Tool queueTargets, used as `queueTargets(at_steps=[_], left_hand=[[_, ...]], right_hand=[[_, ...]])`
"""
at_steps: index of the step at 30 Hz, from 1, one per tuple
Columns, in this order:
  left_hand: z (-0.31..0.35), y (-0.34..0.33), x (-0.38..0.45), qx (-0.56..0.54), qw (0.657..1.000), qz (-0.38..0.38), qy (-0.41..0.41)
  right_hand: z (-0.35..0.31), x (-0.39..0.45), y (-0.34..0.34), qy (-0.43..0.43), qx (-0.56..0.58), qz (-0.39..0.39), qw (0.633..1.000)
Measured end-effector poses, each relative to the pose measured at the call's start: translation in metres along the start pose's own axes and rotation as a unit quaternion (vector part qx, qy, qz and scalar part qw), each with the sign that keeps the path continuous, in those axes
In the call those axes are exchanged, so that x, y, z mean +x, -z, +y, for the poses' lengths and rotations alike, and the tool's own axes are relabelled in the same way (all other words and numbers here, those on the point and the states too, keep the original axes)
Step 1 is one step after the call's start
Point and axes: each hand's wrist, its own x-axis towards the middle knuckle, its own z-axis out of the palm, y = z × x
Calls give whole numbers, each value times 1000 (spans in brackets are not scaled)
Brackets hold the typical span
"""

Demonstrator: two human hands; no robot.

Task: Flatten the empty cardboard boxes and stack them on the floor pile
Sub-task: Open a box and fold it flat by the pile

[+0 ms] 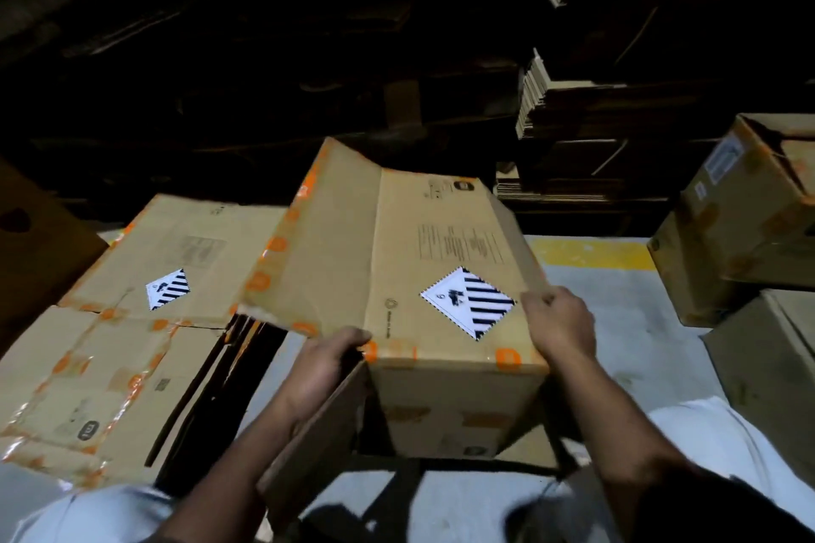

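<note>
We hold one cardboard box [441,278] up between both hands, over the floor just ahead of us, top flap swung open on the far left side. Our left hand [324,366] grips the near left corner, fingers curled over the edge by the orange tape; our right hand [558,324] pinches the right edge beside the striped diamond label [468,303]. We judge the box light and empty, stiff along its creases but floppy at the loose flaps; the bottom looks already open, so it should fold along the side corners if we push opposite edges toward each other. Best hold is on the vertical corners, not the flaps, which would bend away. The taped patches look glossy and may be slick. Left of our left hand lies the floor pile [132,322] of flattened boxes, close by, top sheet carrying the same kind of label. Right of our right hand stand stacked whole boxes [741,225], well apart. Beyond both hands are dark shelves with bundled flat cardboard [573,106]. Nothing sits between the held box and the pile; the open flap overhangs the pile's near edge and could catch on it.
</note>
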Motion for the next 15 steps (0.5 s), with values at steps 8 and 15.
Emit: queueTargets(at_steps=[8, 15], left_hand=[[-47, 11, 10, -46, 981, 53, 183], [-109, 29, 12, -56, 948, 51, 310]], right_hand=[[59, 19, -43, -306, 362, -197, 858], [69, 7, -73, -346, 510, -175, 768]])
